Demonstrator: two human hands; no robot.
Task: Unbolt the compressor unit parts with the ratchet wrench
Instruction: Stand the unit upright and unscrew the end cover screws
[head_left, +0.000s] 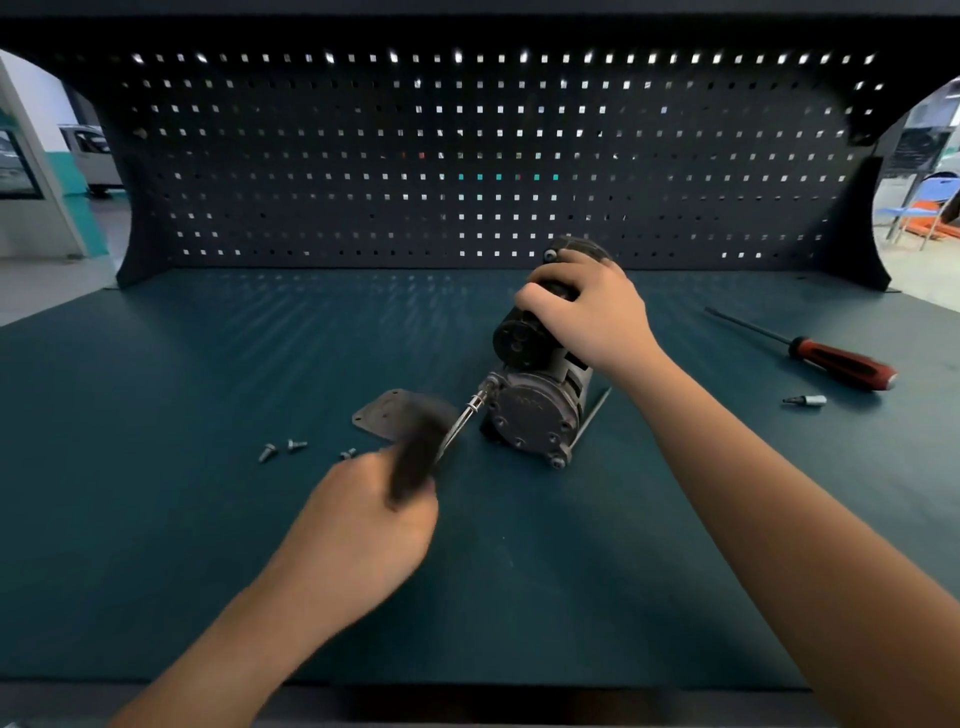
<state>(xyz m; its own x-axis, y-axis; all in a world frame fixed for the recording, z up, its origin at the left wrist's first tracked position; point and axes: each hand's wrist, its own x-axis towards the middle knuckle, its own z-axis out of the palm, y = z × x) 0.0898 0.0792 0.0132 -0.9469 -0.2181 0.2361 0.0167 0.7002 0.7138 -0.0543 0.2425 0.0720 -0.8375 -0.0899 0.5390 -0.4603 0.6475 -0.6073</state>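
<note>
Left hand (363, 525) grips the wrench (415, 460), right hand (587, 312) clasps the compressor (535, 415); a tilted wrench may slip off the bolt (489, 384).

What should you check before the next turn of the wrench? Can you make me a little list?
1. Compressor steady: ok, the right hand grips its top.
2. Wrench held: ok, the left hand grips the blurred handle.
3. Wrench tip seated: cannot tell; it meets the compressor's upper corner.
4. Removed bolts safe: ok, three lie on the table beside the plate.
5. All bolts out: not ok, one bolt shows in the lower corner.
</note>
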